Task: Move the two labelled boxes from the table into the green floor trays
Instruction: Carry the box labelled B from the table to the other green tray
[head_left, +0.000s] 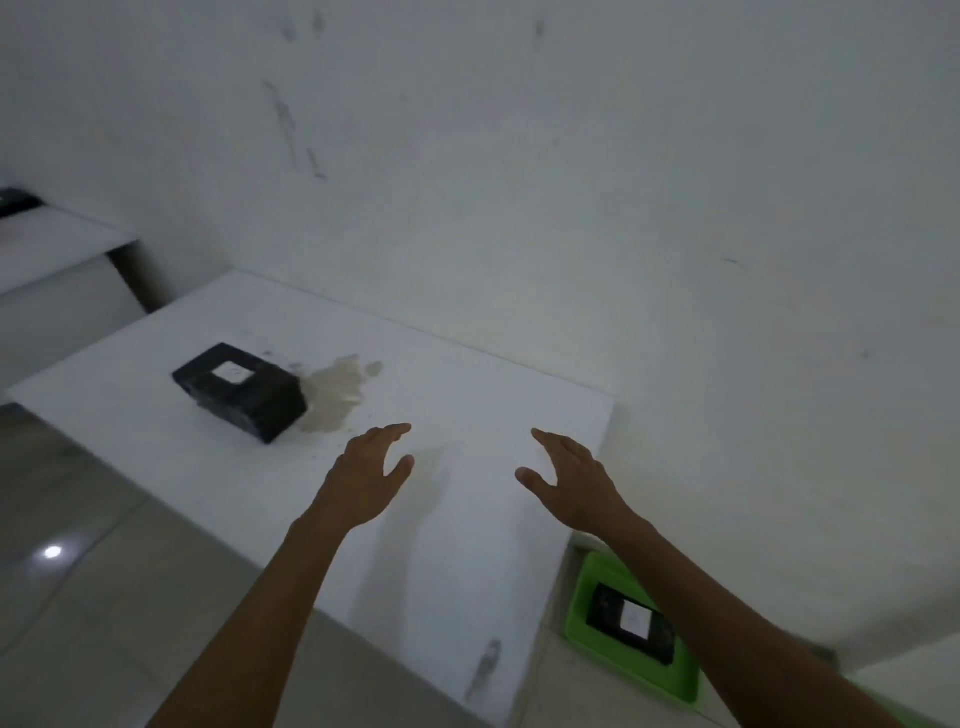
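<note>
A black box with a white label (240, 391) lies on the white table (467, 395), toward its left side. A second black labelled box (631, 621) rests inside a green tray (584, 592) on the floor, right of the table, partly behind my right forearm. My left hand (366, 480) hovers over the table's middle, fingers spread, holding nothing, to the right of the box on the table. My right hand (571, 486) is beside it near the table's right edge, also spread and empty.
A brownish stain (335, 395) marks the table just right of the box. A white wall (519, 182) stands behind the table. A second white surface (52, 244) with a dark object sits at the far left. Tiled floor (78, 545) lies in front.
</note>
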